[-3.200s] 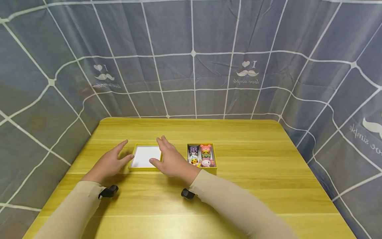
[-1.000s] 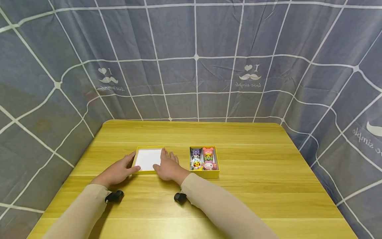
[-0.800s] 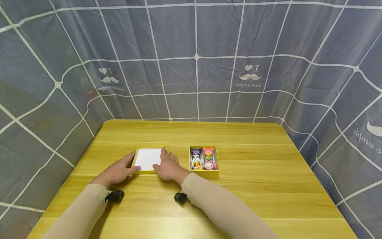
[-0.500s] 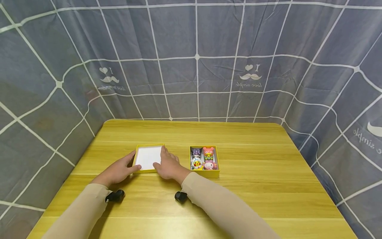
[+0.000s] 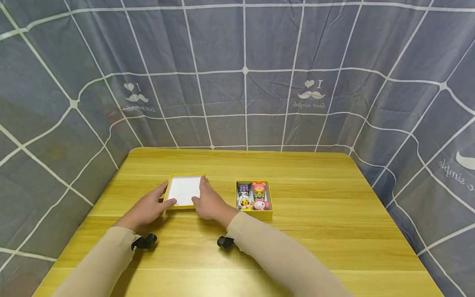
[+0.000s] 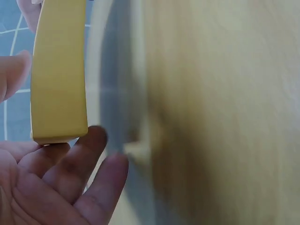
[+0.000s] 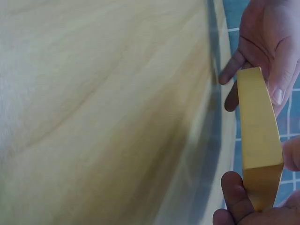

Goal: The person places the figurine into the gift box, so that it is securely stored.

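Observation:
A shallow yellow box lid point(image 5: 184, 189) with a white inside lies hollow side up between both hands. My left hand point(image 5: 146, 209) grips its left side, thumb on the near left corner and fingers underneath. Opposite, my right hand point(image 5: 212, 203) holds the right side, thumb near the front edge. In the left wrist view the yellow side wall point(image 6: 58, 75) rests over the left fingers point(image 6: 77, 164), clear of the table. The right wrist view shows the lid point(image 7: 258, 122) with the right fingers point(image 7: 234, 192) under one end and the left hand point(image 7: 262, 42) at the other.
Right of the right hand stands a yellow box point(image 5: 262, 215) with several small cartoon figurines point(image 5: 259, 190) in it. Both sit on a wooden table point(image 5: 315, 214). A grey curtain point(image 5: 267, 90) with white lines surrounds the table's far side and flanks.
Both hands have closed in on the lid's sides since the earliest frame. Over the last half second the lid has risen, shifting upward in the head view. The figurine box stays put.

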### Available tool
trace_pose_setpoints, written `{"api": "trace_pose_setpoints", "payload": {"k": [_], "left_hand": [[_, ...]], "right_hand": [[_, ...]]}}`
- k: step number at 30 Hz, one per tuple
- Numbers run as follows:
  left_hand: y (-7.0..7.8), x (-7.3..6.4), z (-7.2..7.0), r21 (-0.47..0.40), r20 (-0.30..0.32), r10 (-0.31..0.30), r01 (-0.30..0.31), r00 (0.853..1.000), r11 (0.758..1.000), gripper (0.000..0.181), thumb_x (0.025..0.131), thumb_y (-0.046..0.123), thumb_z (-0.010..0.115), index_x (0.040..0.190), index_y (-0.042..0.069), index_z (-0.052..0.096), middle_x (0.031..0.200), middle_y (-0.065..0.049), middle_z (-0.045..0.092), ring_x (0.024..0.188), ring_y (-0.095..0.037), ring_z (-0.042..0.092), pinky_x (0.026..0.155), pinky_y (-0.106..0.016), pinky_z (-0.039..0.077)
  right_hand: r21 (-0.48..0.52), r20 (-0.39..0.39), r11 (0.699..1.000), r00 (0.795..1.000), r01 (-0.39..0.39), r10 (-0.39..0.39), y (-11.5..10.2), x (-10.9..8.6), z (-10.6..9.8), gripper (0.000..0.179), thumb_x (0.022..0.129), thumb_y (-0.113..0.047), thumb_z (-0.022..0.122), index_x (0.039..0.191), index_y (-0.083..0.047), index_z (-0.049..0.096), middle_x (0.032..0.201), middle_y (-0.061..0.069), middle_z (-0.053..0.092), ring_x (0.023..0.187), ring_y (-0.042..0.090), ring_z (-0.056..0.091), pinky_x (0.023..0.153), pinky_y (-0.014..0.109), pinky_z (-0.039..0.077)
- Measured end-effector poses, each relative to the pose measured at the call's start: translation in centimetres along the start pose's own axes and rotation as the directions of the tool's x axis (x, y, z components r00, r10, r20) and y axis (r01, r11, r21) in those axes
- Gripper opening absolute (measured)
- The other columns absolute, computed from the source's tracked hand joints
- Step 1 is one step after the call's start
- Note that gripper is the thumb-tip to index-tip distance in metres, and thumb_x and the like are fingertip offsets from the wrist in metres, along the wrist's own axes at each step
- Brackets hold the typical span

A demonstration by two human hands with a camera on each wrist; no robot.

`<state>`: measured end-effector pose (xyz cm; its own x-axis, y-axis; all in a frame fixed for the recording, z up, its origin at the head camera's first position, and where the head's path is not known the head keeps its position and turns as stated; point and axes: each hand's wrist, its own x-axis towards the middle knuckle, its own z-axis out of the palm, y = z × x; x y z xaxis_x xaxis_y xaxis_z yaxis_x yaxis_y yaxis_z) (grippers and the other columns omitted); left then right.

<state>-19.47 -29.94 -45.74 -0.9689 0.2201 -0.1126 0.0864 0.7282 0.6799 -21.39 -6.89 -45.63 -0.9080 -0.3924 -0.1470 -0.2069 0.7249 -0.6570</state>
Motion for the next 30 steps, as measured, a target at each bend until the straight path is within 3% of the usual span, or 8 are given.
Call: {"api": "trace_pose_setpoints", "payload": {"k": [4,10,17,30], "left_hand": [[0.6,0.1,-0.2,-0.009,-0.015,0.020,-0.020,1.000,1.000,0.096,0.105,0.051,0.062,0.169,0.003,0.010,0.171,-0.029,0.025,0.144,-0.056,0.045,0.113,-0.066,0.045],[1.6,0.2,-0.6,-0.035,-0.033,0.019,-0.021,0.999,0.999,0.099,0.103,0.055,0.063,0.169,0.003,0.011,0.170,-0.029,0.027,0.144,-0.055,0.046,0.113,-0.066,0.045],[2.8,0.4,-0.8,-0.079,-0.055,0.071,-0.075,0.996,0.994,0.096,0.103,0.051,0.066,0.168,0.002,0.016,0.168,-0.028,0.032,0.152,-0.048,0.039,0.117,-0.064,0.042],[6.4,0.2,-0.5,-0.167,-0.074,0.135,-0.146,0.988,0.975,0.086,0.103,0.049,0.066,0.169,0.013,0.024,0.167,-0.018,0.041,0.146,-0.038,0.048,0.113,-0.059,0.047]], "right_hand": [[-0.008,-0.011,1.000,1.000,-0.003,0.003,-0.5,-0.5,-0.9,0.080,0.113,-0.032,0.047,0.170,-0.007,-0.003,0.178,0.014,0.004,0.151,0.030,0.045,0.119,0.040,0.046],[0.004,-0.027,1.000,1.000,0.016,-0.016,-1.0,-1.4,-2.5,0.079,0.113,-0.033,0.047,0.170,-0.007,-0.002,0.178,0.012,0.002,0.150,0.030,0.046,0.119,0.039,0.045],[0.023,-0.030,0.998,0.998,0.054,-0.054,-0.9,-2.3,-4.6,0.078,0.114,-0.034,0.045,0.170,-0.007,-0.002,0.178,0.013,0.003,0.162,0.027,0.023,0.131,0.042,0.026],[0.028,-0.004,0.996,0.996,0.087,-0.087,0.4,-4.3,-8.8,0.076,0.114,-0.033,0.044,0.170,-0.009,-0.001,0.178,0.011,0.004,0.165,0.024,0.010,0.134,0.042,0.016]]}}
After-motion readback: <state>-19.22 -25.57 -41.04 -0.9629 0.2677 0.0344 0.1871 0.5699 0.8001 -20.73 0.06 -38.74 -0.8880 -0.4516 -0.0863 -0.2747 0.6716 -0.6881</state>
